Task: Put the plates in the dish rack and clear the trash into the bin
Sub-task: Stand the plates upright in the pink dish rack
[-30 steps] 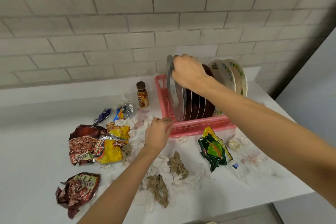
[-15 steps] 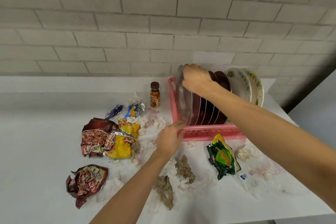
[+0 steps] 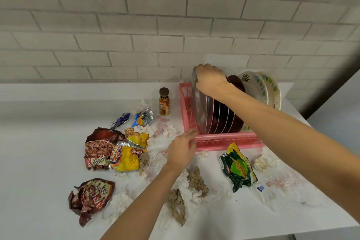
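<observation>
Since a second ago my left hand (image 3: 182, 150) has reached the seven o'clock corner of the pink plastic dish rack (image 3: 233, 139), fingers straight. My right hand (image 3: 210, 82) grips the round steel plate (image 3: 200, 115) standing inside, hiding its top rim.

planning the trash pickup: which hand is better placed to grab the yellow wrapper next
Left, probably. The left hand touches the dish rack, holding nothing, nearer the yellow wrapper; the right hand grips a steel plate.

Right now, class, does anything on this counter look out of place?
Yes: crumpled snack wrappers and wadded tissues lie strewn over the white counter, left of and in front of the pink dish rack. The plates stand upright.
</observation>
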Demonstrator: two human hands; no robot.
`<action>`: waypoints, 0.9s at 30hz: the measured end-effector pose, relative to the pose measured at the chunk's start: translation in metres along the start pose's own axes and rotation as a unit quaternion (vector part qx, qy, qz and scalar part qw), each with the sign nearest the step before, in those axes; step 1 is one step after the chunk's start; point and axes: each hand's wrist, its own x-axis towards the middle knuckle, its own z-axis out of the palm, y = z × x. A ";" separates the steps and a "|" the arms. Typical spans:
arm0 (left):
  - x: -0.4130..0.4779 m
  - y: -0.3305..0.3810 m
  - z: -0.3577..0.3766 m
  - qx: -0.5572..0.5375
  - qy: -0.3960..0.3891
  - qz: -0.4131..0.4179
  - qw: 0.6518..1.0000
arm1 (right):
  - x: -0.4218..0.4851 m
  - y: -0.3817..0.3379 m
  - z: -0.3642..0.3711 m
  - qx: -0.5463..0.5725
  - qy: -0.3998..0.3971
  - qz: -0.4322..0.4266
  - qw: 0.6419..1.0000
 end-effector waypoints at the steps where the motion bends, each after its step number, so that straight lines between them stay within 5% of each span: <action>1: 0.000 0.000 0.000 0.000 0.002 -0.001 1.000 | 0.001 0.000 0.001 -0.002 0.000 -0.001 1.000; 27: -0.002 -0.005 0.008 -0.021 0.012 -0.013 1.000 | 0.003 0.008 0.028 -0.015 -0.041 -0.025 0.999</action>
